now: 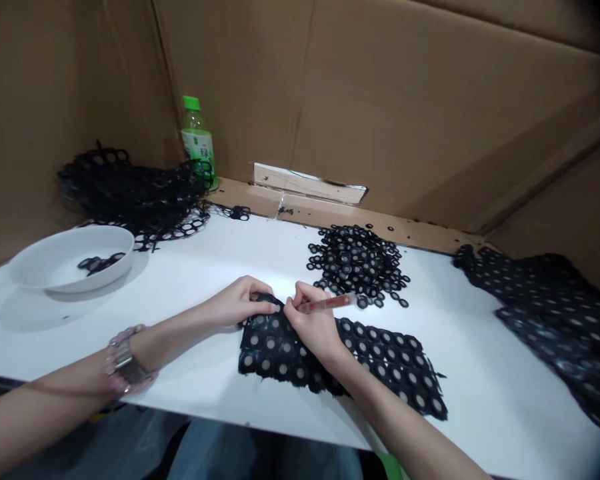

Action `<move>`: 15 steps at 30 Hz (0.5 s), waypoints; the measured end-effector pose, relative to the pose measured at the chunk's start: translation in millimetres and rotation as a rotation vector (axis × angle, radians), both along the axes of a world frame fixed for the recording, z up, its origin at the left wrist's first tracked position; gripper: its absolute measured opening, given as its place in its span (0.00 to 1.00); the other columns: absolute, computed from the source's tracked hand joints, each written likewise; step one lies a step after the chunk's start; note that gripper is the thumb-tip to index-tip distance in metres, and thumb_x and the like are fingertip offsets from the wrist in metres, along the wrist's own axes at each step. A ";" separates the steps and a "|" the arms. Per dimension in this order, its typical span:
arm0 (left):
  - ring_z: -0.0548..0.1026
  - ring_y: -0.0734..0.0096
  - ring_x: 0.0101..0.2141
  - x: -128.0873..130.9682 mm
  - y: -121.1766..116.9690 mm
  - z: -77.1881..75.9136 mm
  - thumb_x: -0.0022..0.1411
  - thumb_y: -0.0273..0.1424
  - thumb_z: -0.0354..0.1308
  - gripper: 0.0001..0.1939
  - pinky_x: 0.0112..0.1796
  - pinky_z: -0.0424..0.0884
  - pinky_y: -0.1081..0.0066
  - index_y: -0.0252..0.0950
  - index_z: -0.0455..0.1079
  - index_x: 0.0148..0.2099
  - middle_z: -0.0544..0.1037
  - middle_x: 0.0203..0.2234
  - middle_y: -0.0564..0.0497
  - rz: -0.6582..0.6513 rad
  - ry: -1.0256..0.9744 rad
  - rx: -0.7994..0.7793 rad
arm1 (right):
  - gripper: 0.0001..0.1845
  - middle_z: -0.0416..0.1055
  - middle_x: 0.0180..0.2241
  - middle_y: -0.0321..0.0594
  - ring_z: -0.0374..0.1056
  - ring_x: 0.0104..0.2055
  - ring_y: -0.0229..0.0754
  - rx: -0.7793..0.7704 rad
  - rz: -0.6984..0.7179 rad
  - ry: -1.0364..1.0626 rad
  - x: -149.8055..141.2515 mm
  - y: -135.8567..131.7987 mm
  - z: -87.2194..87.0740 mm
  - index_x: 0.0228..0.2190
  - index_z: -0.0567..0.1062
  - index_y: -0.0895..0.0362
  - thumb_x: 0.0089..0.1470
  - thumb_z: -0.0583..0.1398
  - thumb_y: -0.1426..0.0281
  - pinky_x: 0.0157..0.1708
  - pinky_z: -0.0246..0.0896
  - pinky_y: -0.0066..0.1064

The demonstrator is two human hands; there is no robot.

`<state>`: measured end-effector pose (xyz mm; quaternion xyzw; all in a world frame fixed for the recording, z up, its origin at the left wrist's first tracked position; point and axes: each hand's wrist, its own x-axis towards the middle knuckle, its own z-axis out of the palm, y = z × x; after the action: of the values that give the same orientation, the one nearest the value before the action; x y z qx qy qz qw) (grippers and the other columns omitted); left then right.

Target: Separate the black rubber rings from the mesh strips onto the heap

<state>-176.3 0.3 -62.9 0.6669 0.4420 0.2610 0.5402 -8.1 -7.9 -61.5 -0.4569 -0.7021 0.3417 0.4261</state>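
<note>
A black rubber sheet (pixel 271 343) patterned with rows of round rings lies on the white table in front of me. My left hand (pixel 247 301) pinches its far left corner, thumb on top, lifting that edge a little. In my right hand (pixel 314 321) is a reddish pen-like tool (pixel 330 303), its back end pointing right. The tool's tip is hidden behind my fingers, close to the sheet's far edge by the left thumb. Just beyond my right hand spreads a heap of loose black rings (pixel 355 257).
A white bowl (pixel 75 280) with a few black rings stands at left. Behind it are a tangle of black punched-out webbing (pixel 135 193) and a green-capped bottle (pixel 198 143). More ring sheets (pixel 565 313) lie at right. Cardboard walls (pixel 380 100) enclose the table (pixel 195 380).
</note>
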 end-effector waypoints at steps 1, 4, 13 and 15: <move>0.57 0.79 0.20 -0.8 -0.1 1.1 0.52 0.37 0.56 0.13 0.21 0.50 0.76 0.31 0.68 0.27 0.61 0.16 0.56 -0.013 0.003 0.000 | 0.15 0.49 0.13 0.28 0.47 0.17 0.33 0.001 -0.003 0.005 0.1 0.1 0.0 0.13 0.52 0.55 0.42 0.53 0.77 0.19 0.43 0.26; 0.55 0.80 0.17 -5.7 -0.8 7.8 0.53 0.40 0.56 0.15 0.20 0.48 0.76 0.31 0.66 0.24 0.59 0.15 0.58 -0.041 0.079 0.012 | 0.14 0.51 0.13 0.28 0.50 0.16 0.33 -0.077 -0.024 0.096 2.3 1.8 -0.3 0.14 0.53 0.55 0.40 0.54 0.76 0.18 0.44 0.26; 0.62 0.77 0.18 -15.8 2.9 13.4 0.52 0.40 0.56 0.16 0.22 0.57 0.76 0.30 0.68 0.26 0.66 0.14 0.55 -0.024 0.084 -0.054 | 0.13 0.53 0.09 0.24 0.50 0.11 0.30 -0.198 -0.156 0.537 -3.0 10.3 6.7 0.16 0.55 0.54 0.39 0.56 0.75 0.12 0.41 0.22; 0.62 0.77 0.18 -17.2 4.4 10.0 0.52 0.40 0.56 0.16 0.22 0.57 0.76 0.30 0.68 0.26 0.66 0.14 0.55 -0.030 0.072 -0.062 | 0.12 0.54 0.08 0.24 0.49 0.11 0.30 -0.222 -0.149 0.557 -10.9 10.4 4.1 0.15 0.55 0.54 0.38 0.56 0.76 0.12 0.40 0.22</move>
<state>-193.5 4.7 -52.9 0.6652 0.4588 0.2149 0.5485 -18.9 2.6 -57.4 -0.4395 -0.4812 0.4964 0.5735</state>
